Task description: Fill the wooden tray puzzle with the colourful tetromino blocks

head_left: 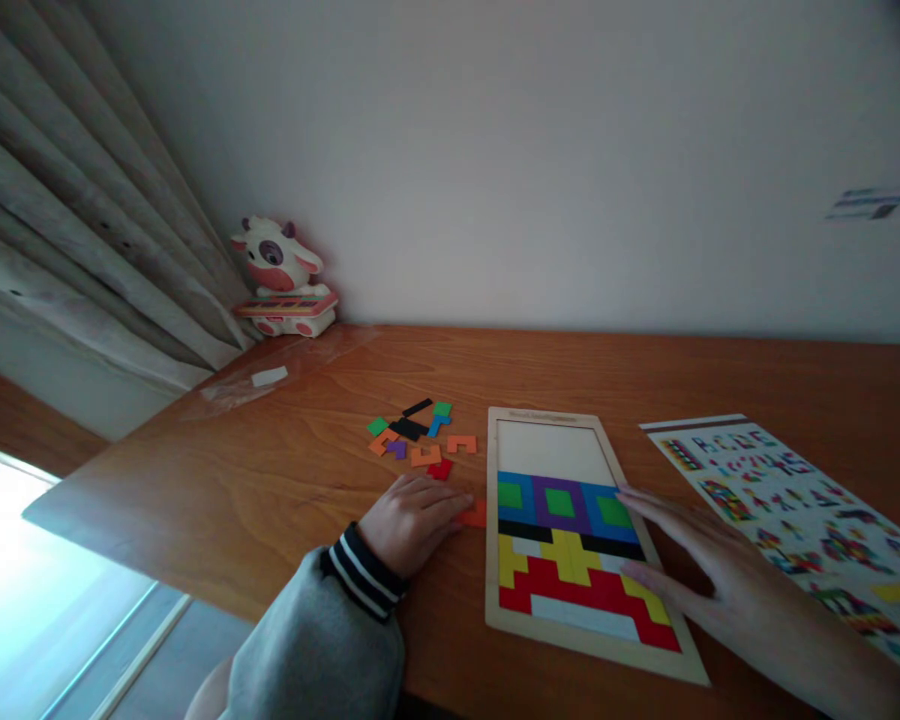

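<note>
A wooden puzzle tray (pixel 495 600) lies on the brown table, its lower half filled with coloured blocks and its top part bare. My left hand (pixel 414 520) rests on the table left of the tray, fingers curled over an orange piece (pixel 476 516). My right hand (pixel 701 560) lies flat with fingers spread on the tray's right edge, touching the blue and black blocks. Several loose pieces (pixel 420 435) in orange, green, black, blue, purple and red lie scattered just beyond my left hand.
A printed pattern sheet (pixel 795 510) lies right of the tray. A cow-shaped toy (pixel 281 280) stands at the back left by the curtain (pixel 82 220). A clear plastic bag (pixel 262 380) lies near it. The table's left edge (pixel 82 520) drops off toward a bright floor.
</note>
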Demonstrator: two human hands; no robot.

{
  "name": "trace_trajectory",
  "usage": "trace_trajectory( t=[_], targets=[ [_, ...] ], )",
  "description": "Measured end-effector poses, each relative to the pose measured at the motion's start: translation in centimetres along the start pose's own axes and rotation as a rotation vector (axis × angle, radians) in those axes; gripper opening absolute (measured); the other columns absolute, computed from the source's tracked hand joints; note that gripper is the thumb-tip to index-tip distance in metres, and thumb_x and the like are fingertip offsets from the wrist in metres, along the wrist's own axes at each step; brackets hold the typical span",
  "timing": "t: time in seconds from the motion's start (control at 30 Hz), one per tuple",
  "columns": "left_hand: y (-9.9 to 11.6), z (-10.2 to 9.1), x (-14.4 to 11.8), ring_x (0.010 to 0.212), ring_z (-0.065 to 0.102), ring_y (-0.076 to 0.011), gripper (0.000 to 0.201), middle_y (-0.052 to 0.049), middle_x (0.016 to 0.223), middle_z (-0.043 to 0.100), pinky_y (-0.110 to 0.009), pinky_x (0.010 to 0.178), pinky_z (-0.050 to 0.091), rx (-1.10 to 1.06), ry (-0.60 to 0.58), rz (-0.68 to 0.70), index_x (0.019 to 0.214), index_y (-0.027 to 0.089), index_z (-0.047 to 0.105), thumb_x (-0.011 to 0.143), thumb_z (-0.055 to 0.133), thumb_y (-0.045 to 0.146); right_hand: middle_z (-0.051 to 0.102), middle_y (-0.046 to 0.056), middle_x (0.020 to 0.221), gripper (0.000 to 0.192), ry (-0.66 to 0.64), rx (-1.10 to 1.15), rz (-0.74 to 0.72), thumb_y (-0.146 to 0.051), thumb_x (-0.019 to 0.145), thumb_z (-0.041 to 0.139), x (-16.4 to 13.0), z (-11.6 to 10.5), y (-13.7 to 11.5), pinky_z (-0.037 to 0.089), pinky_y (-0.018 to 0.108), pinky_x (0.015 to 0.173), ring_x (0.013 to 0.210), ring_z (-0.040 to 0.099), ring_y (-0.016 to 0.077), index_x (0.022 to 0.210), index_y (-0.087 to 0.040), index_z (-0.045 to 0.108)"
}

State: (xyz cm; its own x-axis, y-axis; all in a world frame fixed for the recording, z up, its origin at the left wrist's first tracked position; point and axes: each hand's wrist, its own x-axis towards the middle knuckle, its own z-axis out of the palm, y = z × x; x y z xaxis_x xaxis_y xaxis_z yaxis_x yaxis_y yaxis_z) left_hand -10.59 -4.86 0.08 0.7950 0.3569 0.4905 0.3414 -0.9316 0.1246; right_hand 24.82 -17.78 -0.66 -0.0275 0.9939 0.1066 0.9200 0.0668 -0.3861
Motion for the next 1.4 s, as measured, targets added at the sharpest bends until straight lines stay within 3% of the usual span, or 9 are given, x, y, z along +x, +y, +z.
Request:
trace_trajectory(
  t=[0.3, 0.43, 0.57, 0.67, 0.77, 0.87, 1.07, 1.23, 1.4],
  targets=[
    [-0.1, -1.5, 0.0, 0.086, 0.072, -0.0209, 0.026, -0.01, 0.1, 0.075, -0.034, 0.076, 0.061, 0.065, 0.073, 0.017, 0.115, 0.015, 0.066, 0.097, 0.056, 0.031, 0.057, 0.008, 0.141, 0.065, 0.028, -0.009, -0.032, -0.063, 0.085, 0.055, -0.1, 0.2, 0.4, 0.048, 0.051, 0.106, 0.129, 0.054, 0.0325, 0.14, -0.027, 0.053],
    [0.0, -2.6, 0.2, 0.088, 0.072, -0.0192, 0.022, -0.009, 0.102, 0.075, -0.031, 0.077, 0.062, 0.043, 0.137, 0.039, 0.113, 0.016, 0.067, 0.094, 0.061, 0.025, 0.06, 0.009, 0.138, 0.059, 0.169, 0.005, -0.066, -0.062, 0.084, 0.058, 0.1, -0.2, -0.4, 0.046, 0.056, 0.106, 0.127, 0.055, 0.0347, 0.131, -0.027, 0.061],
    [1.8, -2.6, 1.2, 0.087, 0.072, -0.0186, 0.022, -0.01, 0.102, 0.075, -0.031, 0.077, 0.062, -0.039, 0.148, 0.103, 0.113, 0.014, 0.066, 0.093, 0.062, 0.022, 0.068, 0.006, 0.126, 0.042, 0.283, 0.136, -0.067, -0.054, 0.088, 0.057, 0.2, -1.0, -4.2, 0.054, 0.047, 0.099, 0.115, 0.064, 0.0291, 0.123, -0.031, 0.064],
    [3.3, -2.0, 2.0, 0.089, 0.072, -0.0189, 0.021, -0.012, 0.103, 0.075, -0.031, 0.079, 0.062, -0.089, 0.162, 0.18, 0.112, 0.012, 0.066, 0.092, 0.062, 0.018, 0.076, 0.005, 0.101, 0.033, 0.204, 0.316, -0.022, -0.048, 0.091, 0.056, 0.4, -0.4, -8.2, 0.062, 0.032, 0.076, 0.087, 0.074, 0.0219, 0.116, -0.03, 0.066],
    [4.3, -1.7, 2.5, 0.093, 0.072, -0.0189, 0.02, -0.012, 0.104, 0.074, -0.03, 0.083, 0.062, -0.108, 0.194, 0.222, 0.111, 0.011, 0.065, 0.092, 0.061, 0.016, 0.077, 0.003, 0.095, 0.029, 0.105, 0.47, -0.027, -0.042, 0.09, 0.058, 0.8, 0.8, -11.2, 0.061, 0.03, 0.075, 0.081, 0.074, 0.0193, 0.115, -0.029, 0.066],
    [4.6, -1.5, 2.8, 0.098, 0.07, -0.0193, 0.022, -0.011, 0.108, 0.074, -0.031, 0.086, 0.061, -0.111, 0.226, 0.229, 0.113, 0.012, 0.064, 0.092, 0.062, 0.015, 0.076, 0.002, 0.09, 0.022, 0.065, 0.584, -0.044, -0.035, 0.092, 0.055, 1.6, 1.7, -12.2, 0.06, 0.029, 0.073, 0.078, 0.073, 0.0173, 0.109, -0.027, 0.066],
    [1.3, -2.1, 1.8, 0.1, 0.068, -0.0237, 0.022, -0.009, 0.115, 0.071, -0.04, 0.083, 0.061, 0.158, 0.14, -0.063, 0.113, 0.018, 0.067, 0.095, 0.056, 0.023, 0.076, 0.005, 0.09, 0.022, 0.063, 0.655, 0.014, -0.036, 0.087, 0.059, 6.2, 1.1, -9.6, 0.06, 0.032, 0.073, 0.08, 0.073, 0.0194, 0.104, -0.023, 0.066],
    [-3.0, -2.7, -0.7, 0.104, 0.067, -0.0234, 0.025, -0.008, 0.115, 0.072, -0.043, 0.091, 0.058, 0.227, 0.027, -0.123, 0.113, 0.02, 0.068, 0.097, 0.049, 0.024, 0.076, 0.007, 0.089, 0.018, 0.152, 0.536, 0.018, -0.028, 0.085, 0.057, 11.1, 1.9, -7.9, 0.058, 0.035, 0.073, 0.081, 0.072, 0.0213, 0.097, -0.021, 0.069],
    [-4.1, -2.1, -2.0, 0.109, 0.065, -0.0231, 0.031, -0.008, 0.118, 0.071, -0.043, 0.095, 0.057, 0.221, 0.004, -0.144, 0.119, 0.02, 0.066, 0.1, 0.042, 0.026, 0.077, 0.006, 0.094, 0.02, 0.108, 0.492, 0.02, -0.031, 0.087, 0.057, 11.9, 3.1, -7.8, 0.056, 0.037, 0.081, 0.086, 0.071, 0.0222, 0.095, -0.022, 0.072]
  ],
)
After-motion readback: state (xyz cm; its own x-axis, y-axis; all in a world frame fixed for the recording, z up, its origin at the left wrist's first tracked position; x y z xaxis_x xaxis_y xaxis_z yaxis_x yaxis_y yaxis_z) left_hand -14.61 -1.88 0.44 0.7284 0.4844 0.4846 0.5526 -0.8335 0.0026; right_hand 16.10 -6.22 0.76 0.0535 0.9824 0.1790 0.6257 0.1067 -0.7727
